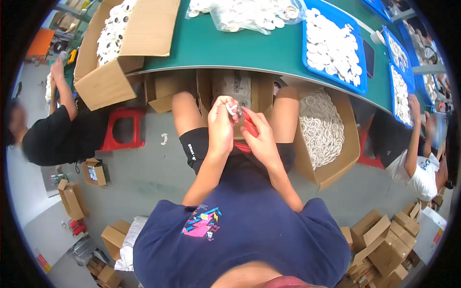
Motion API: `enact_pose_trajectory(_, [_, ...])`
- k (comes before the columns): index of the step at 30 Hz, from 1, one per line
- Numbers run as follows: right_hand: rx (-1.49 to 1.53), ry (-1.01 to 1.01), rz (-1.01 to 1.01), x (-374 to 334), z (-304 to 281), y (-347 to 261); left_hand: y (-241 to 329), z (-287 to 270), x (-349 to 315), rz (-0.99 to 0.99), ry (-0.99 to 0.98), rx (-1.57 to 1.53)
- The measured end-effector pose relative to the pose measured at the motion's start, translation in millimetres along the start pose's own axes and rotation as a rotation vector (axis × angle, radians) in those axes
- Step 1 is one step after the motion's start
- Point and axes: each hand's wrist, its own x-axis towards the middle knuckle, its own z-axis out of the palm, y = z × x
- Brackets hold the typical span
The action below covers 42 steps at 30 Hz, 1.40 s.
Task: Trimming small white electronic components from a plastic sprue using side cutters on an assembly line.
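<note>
- White piece [231,110], seen in the head view, is small and sits at the fingertips of the left hand [221,120], over the lap and off the near edge of the bench [218,50].
- Its long axis is hard to tell, since the fingers cover much of it.
- Red-handled pliers [250,128] lie just to its right, slanting from the right palm up and leftward, their metal tip beside the piece; whether they touch is too small to tell.
- Both hands are busy: the left pinches the piece, while the right hand [263,141] wraps around the handles. How far the handles are squeezed cannot be told.
- Nothing visible stands between piece and tool except the left fingertips, close to the metal tip.
- Right of the knees, below the bench's near edge, a cardboard box [353,150] holds many white rings [322,127].
- Near the right of that edge lies a blue tray [363,79] of white discs, a dark flat device [369,58] just beyond it.
- Toward the left, an open carton [150,29] overhangs the edge; between carton and tray rests a clear bag [254,17] of white discs.
</note>
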Motion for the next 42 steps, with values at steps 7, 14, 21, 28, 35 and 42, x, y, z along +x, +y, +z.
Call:
enact_pose_trajectory(7, [-0.035,-0.050,0.048,1.6,5.3,-13.5,5.7,-12.2,-3.4,0.002,-0.012,0.033])
enact_pose_trajectory(14, [-0.105,-0.054,-0.031,1.4,8.4,-10.1,4.4,-18.1,-6.0,0.007,0.009,0.048])
enact_pose_trajectory(21, [-0.114,-0.047,-0.025,5.5,16.0,-0.9,-1.5,-26.1,-2.4,0.015,0.055,0.108])
enact_pose_trajectory(28, [0.009,-0.220,0.451,32.4,51.7,176.2,-130.4,-129.1,64.1,-0.358,0.286,0.509])
enact_pose_trajectory(35, [0.143,-0.263,0.709,23.9,71.8,253.4,-189.2,-173.0,76.8,0.037,0.469,1.196])
enact_pose_trajectory(42, [0.205,-0.197,0.610,19.1,70.1,243.2,-99.1,-64.4,40.7,-0.082,-0.389,1.230])
